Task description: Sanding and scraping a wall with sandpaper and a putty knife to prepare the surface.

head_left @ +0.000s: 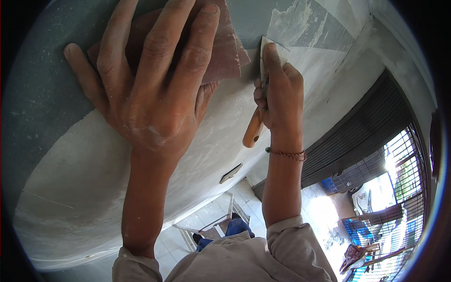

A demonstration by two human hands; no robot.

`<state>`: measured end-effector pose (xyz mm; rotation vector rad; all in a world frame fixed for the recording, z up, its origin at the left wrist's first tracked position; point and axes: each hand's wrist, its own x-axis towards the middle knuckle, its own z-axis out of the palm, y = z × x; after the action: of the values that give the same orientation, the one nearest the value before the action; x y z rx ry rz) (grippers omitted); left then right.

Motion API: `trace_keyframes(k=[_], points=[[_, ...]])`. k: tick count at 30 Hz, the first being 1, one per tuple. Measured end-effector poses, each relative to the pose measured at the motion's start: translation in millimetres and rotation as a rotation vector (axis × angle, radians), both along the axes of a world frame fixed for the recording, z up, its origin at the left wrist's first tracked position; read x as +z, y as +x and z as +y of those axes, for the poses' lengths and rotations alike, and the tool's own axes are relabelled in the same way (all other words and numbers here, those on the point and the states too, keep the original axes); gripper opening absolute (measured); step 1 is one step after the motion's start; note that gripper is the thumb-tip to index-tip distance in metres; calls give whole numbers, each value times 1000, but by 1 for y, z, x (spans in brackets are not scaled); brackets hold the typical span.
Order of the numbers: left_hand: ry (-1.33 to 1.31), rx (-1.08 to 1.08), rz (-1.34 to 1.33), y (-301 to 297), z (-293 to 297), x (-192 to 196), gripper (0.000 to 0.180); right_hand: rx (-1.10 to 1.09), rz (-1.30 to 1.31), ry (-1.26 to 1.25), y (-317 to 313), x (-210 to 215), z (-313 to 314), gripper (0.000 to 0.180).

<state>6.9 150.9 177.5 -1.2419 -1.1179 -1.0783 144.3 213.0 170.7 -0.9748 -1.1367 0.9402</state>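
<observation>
My left hand (155, 94) lies with fingers spread over a folded, reddish-brown sheet of sandpaper (223, 58), against the wall (206, 127). The thumb goes behind the paper's lower edge, and its tip is hidden. White dust marks the knuckles. To the right, my right hand (284, 94) grips a putty knife (253, 128) with a wooden handle pointing down. My thumb lies along its metal blade, which is raised toward a rough, flaking patch (303, 23). The wall is grey-green above and pale below.
A small wall plate (230, 173) sits lower on the wall. Far below are the tiled floor (174, 246) and a metal frame, perhaps a ladder (188, 237), near my legs. On the right are a dark roller shutter (357, 122) and a barred gate (404, 207), with a white vehicle (369, 195) beyond.
</observation>
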Motion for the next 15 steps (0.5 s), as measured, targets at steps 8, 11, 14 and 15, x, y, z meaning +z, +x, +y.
trace_keyframes(k=[8, 11, 14, 15], points=[[27, -32, 1, 8, 1, 4, 61, -49, -39, 30, 6, 11, -2, 42], [-22, 59, -41, 10, 0, 4, 60, -22, -13, -21, 7, 3, -3, 43], [-128, -8, -63, 4, -1, 2, 60, -53, -53, -9, 8, 9, -3, 42], [-65, 0, -49, 9, 0, 4, 60, -10, -27, -23, 11, 3, -3, 43]])
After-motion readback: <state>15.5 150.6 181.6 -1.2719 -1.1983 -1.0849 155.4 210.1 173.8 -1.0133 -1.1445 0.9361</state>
